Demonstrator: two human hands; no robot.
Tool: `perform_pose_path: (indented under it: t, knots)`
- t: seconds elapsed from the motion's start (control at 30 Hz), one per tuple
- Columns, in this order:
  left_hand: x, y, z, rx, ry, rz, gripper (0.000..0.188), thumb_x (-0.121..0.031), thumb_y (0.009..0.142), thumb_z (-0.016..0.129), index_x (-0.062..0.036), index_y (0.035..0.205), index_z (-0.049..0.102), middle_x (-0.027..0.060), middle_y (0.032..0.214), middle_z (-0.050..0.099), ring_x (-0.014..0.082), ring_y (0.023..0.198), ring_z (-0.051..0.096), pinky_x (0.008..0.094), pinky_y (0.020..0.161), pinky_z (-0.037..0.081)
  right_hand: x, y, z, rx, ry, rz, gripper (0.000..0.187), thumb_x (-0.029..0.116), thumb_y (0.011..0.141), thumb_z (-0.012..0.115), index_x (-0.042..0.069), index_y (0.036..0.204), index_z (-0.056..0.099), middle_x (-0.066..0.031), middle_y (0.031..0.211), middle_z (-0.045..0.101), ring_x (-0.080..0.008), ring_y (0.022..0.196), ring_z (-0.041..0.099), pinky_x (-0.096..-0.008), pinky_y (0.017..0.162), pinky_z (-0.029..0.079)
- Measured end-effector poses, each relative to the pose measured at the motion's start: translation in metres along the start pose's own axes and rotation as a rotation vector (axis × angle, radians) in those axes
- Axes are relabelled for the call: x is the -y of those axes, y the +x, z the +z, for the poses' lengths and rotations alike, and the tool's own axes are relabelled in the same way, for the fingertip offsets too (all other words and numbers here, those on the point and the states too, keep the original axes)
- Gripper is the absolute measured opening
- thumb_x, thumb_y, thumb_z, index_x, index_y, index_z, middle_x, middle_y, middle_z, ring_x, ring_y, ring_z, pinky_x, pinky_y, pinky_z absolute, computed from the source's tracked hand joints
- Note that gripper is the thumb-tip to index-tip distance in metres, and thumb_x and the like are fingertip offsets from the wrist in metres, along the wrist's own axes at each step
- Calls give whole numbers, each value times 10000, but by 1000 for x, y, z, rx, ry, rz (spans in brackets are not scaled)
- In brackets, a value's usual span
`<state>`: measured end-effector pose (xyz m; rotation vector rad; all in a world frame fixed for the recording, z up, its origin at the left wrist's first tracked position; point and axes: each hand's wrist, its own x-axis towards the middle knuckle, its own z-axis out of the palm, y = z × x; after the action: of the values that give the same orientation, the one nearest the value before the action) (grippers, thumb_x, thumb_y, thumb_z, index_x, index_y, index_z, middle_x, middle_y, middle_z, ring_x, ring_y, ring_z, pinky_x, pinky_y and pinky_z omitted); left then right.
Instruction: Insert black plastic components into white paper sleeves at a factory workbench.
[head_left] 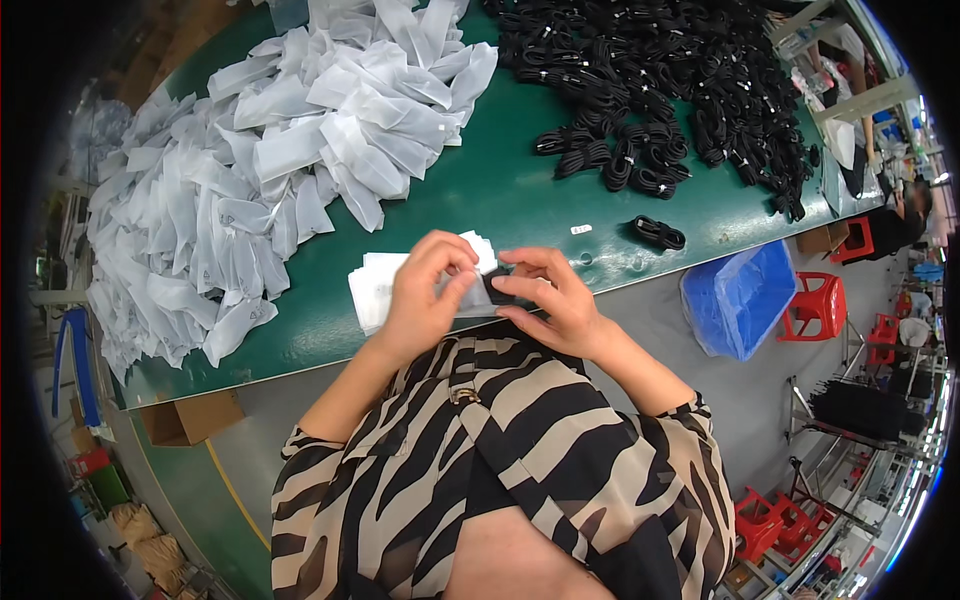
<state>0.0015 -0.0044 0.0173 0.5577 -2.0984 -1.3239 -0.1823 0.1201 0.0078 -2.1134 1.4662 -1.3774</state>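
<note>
Near the table's front edge, my right hand grips a coiled black cable between thumb and fingers. The cable lies at the mouth of a translucent plastic bag, partly hidden by my fingers. On the bag's other side my left hand is closed, its thumb and forefinger pinched at the bag. Under and beside my left hand lies a stack of flat white bags or sheets; which of the two I cannot tell. A single coiled black cable rests to the right.
A large heap of filled translucent bags covers the green table's left. Many coiled black cables are piled at the far right. A small white label lies between. Beyond the edge stand a blue-lined bin and red stools.
</note>
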Motion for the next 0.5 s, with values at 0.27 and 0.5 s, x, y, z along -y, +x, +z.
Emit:
perform_pose_path:
  t: [0.27,0.5]
  knots:
    - [-4,15,-9,53,-314,-106,110,-98,964,603,-15,903,565,56,1079,542,87,889,472,242,821,388,-7,19,9,-189,73,39,340,-20,762,797,9,1073,660,-174,1172,631,-288,1012,660,-346,792,572]
    - [-5,21,-6,17,-395,-77,77,-74,954,605,-3,931,585,58,1043,581,114,892,534,259,803,440,-1,27,11,-146,182,71,271,10,746,821,17,988,702,-162,1170,581,-256,890,635,-322,752,553]
